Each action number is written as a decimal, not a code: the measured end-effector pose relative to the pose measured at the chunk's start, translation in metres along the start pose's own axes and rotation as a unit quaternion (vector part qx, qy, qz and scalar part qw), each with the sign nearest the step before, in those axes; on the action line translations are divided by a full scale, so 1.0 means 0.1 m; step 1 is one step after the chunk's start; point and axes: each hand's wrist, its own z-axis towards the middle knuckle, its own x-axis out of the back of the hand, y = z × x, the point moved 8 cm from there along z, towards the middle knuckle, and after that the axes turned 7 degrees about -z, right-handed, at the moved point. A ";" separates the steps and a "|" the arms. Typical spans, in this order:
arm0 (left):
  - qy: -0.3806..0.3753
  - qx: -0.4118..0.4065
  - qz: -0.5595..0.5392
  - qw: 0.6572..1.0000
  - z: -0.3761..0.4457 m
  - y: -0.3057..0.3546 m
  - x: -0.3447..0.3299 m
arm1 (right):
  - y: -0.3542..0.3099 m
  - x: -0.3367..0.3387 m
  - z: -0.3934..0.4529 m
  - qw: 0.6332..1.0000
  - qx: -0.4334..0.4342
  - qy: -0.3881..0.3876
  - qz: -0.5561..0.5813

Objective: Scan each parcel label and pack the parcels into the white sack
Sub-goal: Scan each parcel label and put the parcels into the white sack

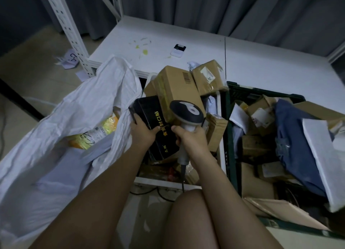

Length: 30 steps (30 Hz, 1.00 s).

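A wide-open white sack (61, 118) sprawls at left w/ a yellow-orange parcel (95, 134) already inside, a dark green crate (230, 136) heaped w/ cardboard boxes and poly mailers sits at right, and a white bin (222, 106) piled w/ brown boxes stands between them below a white shelf (252, 61). The left hand (142, 131) grips a black box (155, 121) w/ gold lettering, thumb over its top face and fingers curled round the far edge, just beside the sack's rim. The right hand (190, 136) has fingers wrapped round the handle of a grey-and-black scanner (186, 114), head held above the black box.
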 end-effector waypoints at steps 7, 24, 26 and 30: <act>-0.012 -0.001 -0.108 0.994 -0.01 0.04 0.10 | 0.14 0.11 -0.01 1.000 -0.015 0.005 0.021; -0.069 0.022 -0.438 0.896 -1.01 0.15 1.67 | -0.28 -0.61 -0.44 0.993 -0.023 -0.100 0.063; -0.061 0.027 -0.427 0.902 -1.09 0.05 1.80 | -0.38 -0.78 -0.58 0.986 -0.008 -0.140 0.094; -0.083 0.032 -0.317 0.944 -1.17 -0.02 1.98 | -0.53 -0.93 -0.77 0.984 0.053 -0.134 0.109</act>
